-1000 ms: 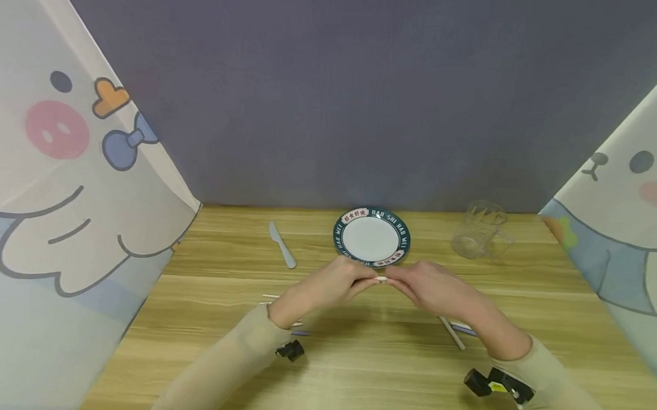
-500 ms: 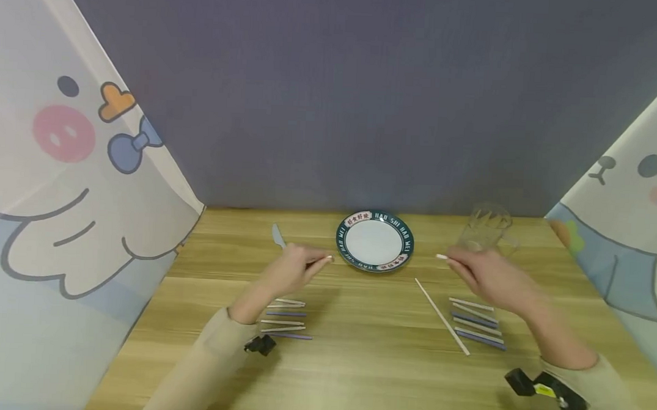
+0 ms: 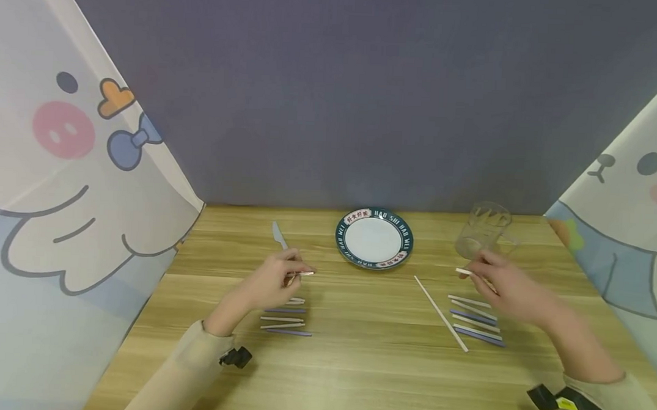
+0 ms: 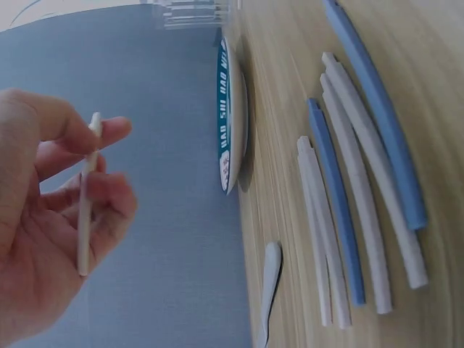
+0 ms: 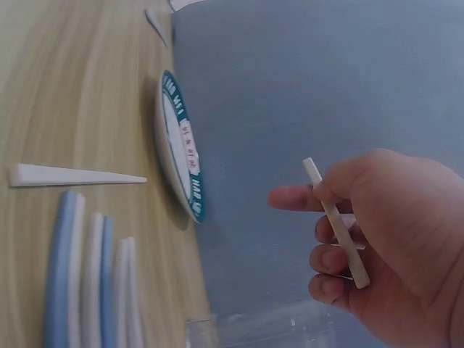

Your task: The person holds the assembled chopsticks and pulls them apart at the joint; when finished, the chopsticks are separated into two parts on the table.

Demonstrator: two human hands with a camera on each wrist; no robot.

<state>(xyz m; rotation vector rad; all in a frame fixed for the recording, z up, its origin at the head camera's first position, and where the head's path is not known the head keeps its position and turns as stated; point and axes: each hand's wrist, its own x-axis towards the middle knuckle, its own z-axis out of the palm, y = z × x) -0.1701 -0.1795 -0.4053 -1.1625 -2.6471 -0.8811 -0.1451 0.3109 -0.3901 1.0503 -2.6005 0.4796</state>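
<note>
My left hand is raised above the left row of sticks and holds a short white chopstick piece with a narrower stub at one end. It lies across the palm, thumb and fingers bent around it. On the right, my right hand pinches another white chopstick piece between thumb and fingers, in front of the clear mug. Below the left hand lie several white and blue-violet chopstick pieces, some partly hidden in the head view. A similar row of chopstick pieces lies below the right hand.
A long white tapered chopstick lies slanted left of the right row. At the back stand a green-rimmed white plate and a clear mug. A pale knife lies behind the left hand. Printed cloth screens flank the table.
My hands were together at one white stick in front of the plate. They have moved apart, left and right, each with a white piece, and the left hand has since turned and lowered slightly.
</note>
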